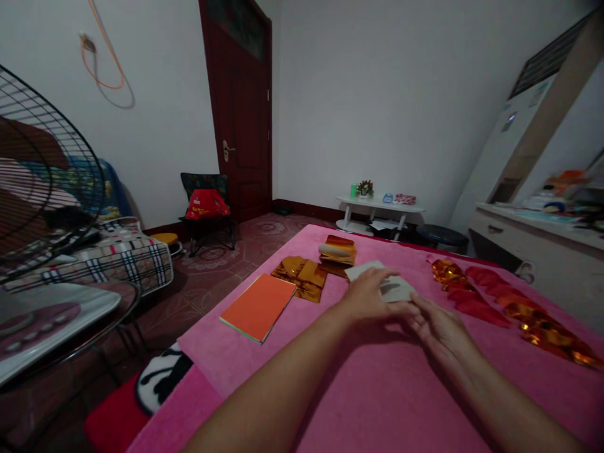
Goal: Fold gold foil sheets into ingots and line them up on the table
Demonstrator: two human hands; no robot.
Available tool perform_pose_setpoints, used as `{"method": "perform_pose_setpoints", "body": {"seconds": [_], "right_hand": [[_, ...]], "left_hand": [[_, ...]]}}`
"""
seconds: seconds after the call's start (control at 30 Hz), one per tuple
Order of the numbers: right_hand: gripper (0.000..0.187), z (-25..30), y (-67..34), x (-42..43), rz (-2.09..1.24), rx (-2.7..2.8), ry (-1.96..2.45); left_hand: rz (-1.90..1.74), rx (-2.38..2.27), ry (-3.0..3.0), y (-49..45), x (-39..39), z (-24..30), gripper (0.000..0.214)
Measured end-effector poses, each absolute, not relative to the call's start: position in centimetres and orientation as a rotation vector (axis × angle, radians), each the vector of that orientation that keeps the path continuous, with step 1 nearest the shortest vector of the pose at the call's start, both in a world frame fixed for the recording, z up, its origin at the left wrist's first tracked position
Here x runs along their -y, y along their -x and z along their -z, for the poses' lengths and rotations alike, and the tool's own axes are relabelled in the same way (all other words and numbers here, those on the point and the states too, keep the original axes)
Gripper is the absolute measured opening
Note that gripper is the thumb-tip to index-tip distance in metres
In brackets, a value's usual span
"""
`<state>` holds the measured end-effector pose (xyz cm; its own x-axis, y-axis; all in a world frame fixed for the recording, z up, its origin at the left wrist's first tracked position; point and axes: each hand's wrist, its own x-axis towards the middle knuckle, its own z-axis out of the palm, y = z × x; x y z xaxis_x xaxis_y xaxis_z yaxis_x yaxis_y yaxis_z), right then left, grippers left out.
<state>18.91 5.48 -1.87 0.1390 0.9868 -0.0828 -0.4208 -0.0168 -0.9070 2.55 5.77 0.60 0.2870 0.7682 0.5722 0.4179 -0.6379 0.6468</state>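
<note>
A pale grey-white sheet of paper (397, 289) is held above the pink cloth (377, 390) by both hands. My left hand (370, 292) grips it from the left, fingers curled over its upper side. At its lower right corner, my right hand (441, 324) pinches the edge, with the fingertips of both hands close together. Left of the hands lie flat gold foil pieces (302, 277) and a stack of gold foil paper (337, 251). Nearer to me on that side is a pad of orange paper (259, 306).
Rows of folded red and gold foil pieces (528, 302) lie along the right side. A wire fan guard (51, 145) and a round side table (113, 308) stand at left. Behind are a chair with a red bag (206, 204) and a low white table (377, 204).
</note>
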Motion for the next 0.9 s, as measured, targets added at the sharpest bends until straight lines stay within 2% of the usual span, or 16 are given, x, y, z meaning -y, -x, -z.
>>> {"method": "perform_pose_setpoints", "body": {"seconds": [0.07, 0.13, 0.27, 0.3, 0.4, 0.53, 0.6, 0.77, 0.9], "right_hand": [[0.01, 3.0, -19.7, -5.3, -1.348, 0.687, 1.028], [0.009, 3.5, -19.9, -5.2, -1.368, 0.689, 1.056], [0.003, 2.7, -19.9, -4.8, -1.431, 0.857, 1.093], [0.005, 2.4, -20.0, -4.7, -1.441, 0.913, 1.117], [0.024, 1.4, -20.6, -4.2, -1.373, 1.016, 1.214], [0.05, 0.6, -21.6, -4.0, -1.045, 1.234, 1.227], [0.048, 0.5, -21.9, -4.0, -1.018, 1.465, 1.184], [0.02, 0.4, -22.2, -3.7, -1.102, 1.863, 1.104], [0.023, 0.7, -22.4, -3.7, -1.164, 1.977, 1.056]], "left_hand": [[-1.12, -1.028, -2.372, -3.3, -5.0, 0.4, 0.086], [-1.038, -1.016, -2.453, -3.3, -4.7, 1.2, 0.084], [-1.09, -1.021, -2.333, -2.8, -5.1, 2.3, 0.038], [-1.119, -1.018, -2.263, -2.7, -5.4, 2.5, 0.032], [-1.212, -1.024, -2.037, -2.5, -5.9, 2.8, 0.029], [-1.263, -1.001, -1.853, -2.5, -6.0, 2.4, 0.024], [-1.204, -0.966, -1.837, -2.5, -5.8, 2.2, 0.023], [-0.891, -0.908, -1.868, -1.4, -5.4, 1.8, 0.024], [-0.603, -0.752, -1.925, 0.6, -5.7, 1.0, 0.032]]}}
